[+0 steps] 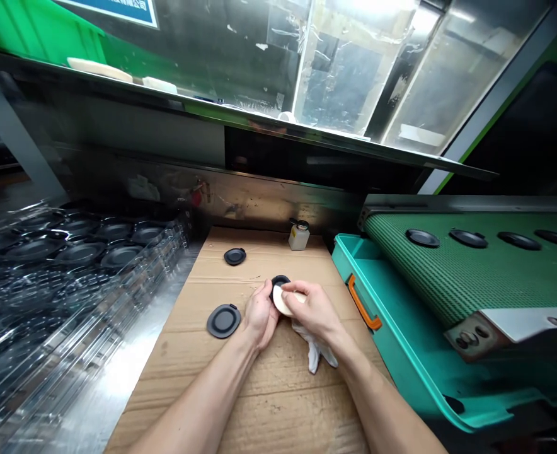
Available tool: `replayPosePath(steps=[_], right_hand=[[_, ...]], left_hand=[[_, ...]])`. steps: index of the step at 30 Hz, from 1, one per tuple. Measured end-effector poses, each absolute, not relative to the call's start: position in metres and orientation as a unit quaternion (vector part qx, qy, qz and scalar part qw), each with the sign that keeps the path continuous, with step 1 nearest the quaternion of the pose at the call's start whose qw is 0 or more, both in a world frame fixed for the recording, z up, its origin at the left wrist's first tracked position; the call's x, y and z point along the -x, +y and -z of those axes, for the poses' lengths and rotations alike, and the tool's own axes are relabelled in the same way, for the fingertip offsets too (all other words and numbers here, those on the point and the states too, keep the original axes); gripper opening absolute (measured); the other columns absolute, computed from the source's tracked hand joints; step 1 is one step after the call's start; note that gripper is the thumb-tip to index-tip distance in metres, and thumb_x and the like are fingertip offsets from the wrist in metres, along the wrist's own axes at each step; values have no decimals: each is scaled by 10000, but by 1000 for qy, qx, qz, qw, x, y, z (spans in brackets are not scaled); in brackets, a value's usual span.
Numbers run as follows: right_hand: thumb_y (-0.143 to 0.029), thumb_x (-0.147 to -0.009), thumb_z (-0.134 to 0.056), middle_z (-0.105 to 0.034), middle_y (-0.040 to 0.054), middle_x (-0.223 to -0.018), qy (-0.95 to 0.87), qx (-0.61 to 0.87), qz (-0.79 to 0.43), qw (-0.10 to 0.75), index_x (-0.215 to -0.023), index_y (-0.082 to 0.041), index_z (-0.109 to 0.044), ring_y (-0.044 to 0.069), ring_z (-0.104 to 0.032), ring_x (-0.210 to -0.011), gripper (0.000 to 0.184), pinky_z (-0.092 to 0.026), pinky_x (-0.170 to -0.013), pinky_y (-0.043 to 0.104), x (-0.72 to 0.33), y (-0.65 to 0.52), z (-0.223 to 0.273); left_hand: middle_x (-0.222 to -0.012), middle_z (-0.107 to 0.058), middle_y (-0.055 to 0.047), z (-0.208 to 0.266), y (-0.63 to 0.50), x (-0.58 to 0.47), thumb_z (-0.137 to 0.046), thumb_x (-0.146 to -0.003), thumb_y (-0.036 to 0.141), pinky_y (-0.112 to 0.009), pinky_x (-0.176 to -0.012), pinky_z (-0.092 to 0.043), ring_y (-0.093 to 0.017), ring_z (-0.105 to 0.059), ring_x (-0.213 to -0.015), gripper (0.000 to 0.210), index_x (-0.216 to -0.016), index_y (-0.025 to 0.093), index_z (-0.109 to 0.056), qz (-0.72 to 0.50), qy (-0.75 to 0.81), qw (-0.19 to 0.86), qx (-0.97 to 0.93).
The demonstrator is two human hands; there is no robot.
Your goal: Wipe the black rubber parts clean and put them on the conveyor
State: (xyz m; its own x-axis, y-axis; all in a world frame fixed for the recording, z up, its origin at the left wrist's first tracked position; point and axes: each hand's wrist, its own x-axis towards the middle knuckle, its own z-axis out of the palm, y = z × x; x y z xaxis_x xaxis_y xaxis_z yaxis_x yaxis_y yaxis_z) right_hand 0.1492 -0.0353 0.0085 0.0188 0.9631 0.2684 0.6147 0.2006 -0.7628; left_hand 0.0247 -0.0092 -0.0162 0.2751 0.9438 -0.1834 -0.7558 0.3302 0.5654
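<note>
My left hand (259,314) grips a small black round plastic part (280,280) over the middle of the cardboard. Pinched in my right hand (317,310) is a cream-white round pad (281,304), which lies against the part and hides much of it. A crumpled white cloth (317,353) rests on the cardboard just below my right hand. Left of my hands lies a flat black round part with a small tab (224,320). Farther back is a smaller black round part (235,256).
A white square bottle with a dark cap (299,236) stands at the back of the cardboard sheet (184,353). Clear plastic trays with black parts (118,255) are stacked at left. At right, a teal bin (401,353) sits beside a green conveyor belt (430,277) carrying several black parts.
</note>
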Motion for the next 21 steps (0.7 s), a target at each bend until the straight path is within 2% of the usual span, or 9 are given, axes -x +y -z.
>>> replayPosePath(steps=[4, 8, 12, 15, 18, 21], right_hand=[[-352, -927, -463, -707, 46, -1069, -668, 647, -59, 364, -1180, -255, -623, 195, -665, -951, 315, -471, -845, 271, -135, -35, -6], [-384, -966, -411, -711, 48, -1010, -675, 689, -2, 264, -1227, -283, -557, 204, -673, -848, 316, -449, -717, 264, -125, -34, -10], [-400, -986, -360, -704, 49, -947, -666, 708, 32, 232, -1222, -268, -543, 207, -662, -774, 327, -403, -633, 264, -121, -33, -12], [-385, -985, -369, -698, 34, -977, -688, 681, 32, 249, -1178, -281, -564, 192, -657, -800, 294, -399, -642, 253, -123, -29, -9], [-367, -977, -392, -694, 36, -1052, -644, 697, 29, 314, -1192, -278, -563, 190, -655, -892, 289, -420, -705, 252, -138, -22, -5], [-384, -961, -419, -696, 45, -1088, -599, 708, 10, 374, -1198, -266, -568, 200, -654, -952, 305, -437, -768, 262, -161, -16, -1]], left_hand=[[-1107, -685, -153, 16, -10, -25, -445, -946, 218, -402, -923, -535, -237, -643, -1058, 227, -1035, 107, -622, -560, 248, 770, -176], [-1115, -685, -151, 15, -10, -24, -454, -944, 215, -357, -930, -534, -220, -642, -1065, 219, -1014, 105, -631, -570, 254, 763, -171], [-1112, -687, -154, 17, -10, -24, -456, -944, 210, -369, -924, -540, -227, -639, -1077, 220, -1021, 102, -630, -568, 259, 762, -170], [-1102, -692, -151, 16, -11, -23, -466, -938, 194, -375, -931, -538, -226, -634, -1091, 199, -1002, 107, -633, -572, 276, 751, -182], [-1157, -672, -167, 12, -11, -20, -453, -943, 206, -441, -923, -539, -260, -628, -1110, 204, -1008, 111, -621, -561, 260, 761, -196], [-1220, -631, -220, 6, -9, -15, -427, -952, 242, -457, -916, -538, -301, -620, -1130, 261, -1051, 80, -606, -532, 240, 791, -185]])
